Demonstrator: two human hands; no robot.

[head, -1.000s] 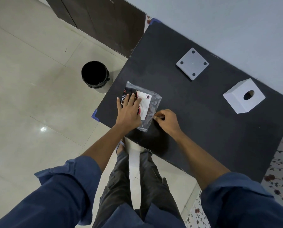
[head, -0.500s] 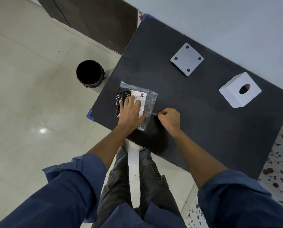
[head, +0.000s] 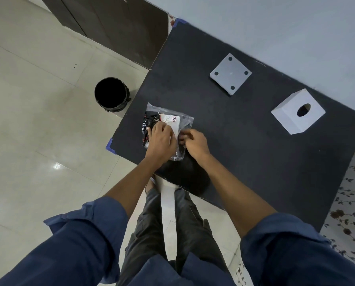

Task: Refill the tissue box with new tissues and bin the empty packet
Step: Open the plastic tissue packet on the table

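A clear plastic tissue packet (head: 168, 118) with black and white print lies near the left front corner of the black table (head: 244, 145). My left hand (head: 161, 139) grips its near part with curled fingers. My right hand (head: 194, 141) pinches the packet's right edge, close beside the left hand. The white cube tissue box (head: 297, 111) with a round hole on top stands at the right back. Its flat square base plate (head: 230, 73) with corner holes lies apart at the back middle.
A black bin (head: 111, 94) stands on the tiled floor just left of the table. Dark cabinet doors (head: 118, 21) run along the back left. A pale wall borders the table's far side. A floral mat (head: 350, 203) lies on the right.
My left hand went from lying flat on the packet to gripping it. My right hand moved left from the table surface onto the packet's right edge.
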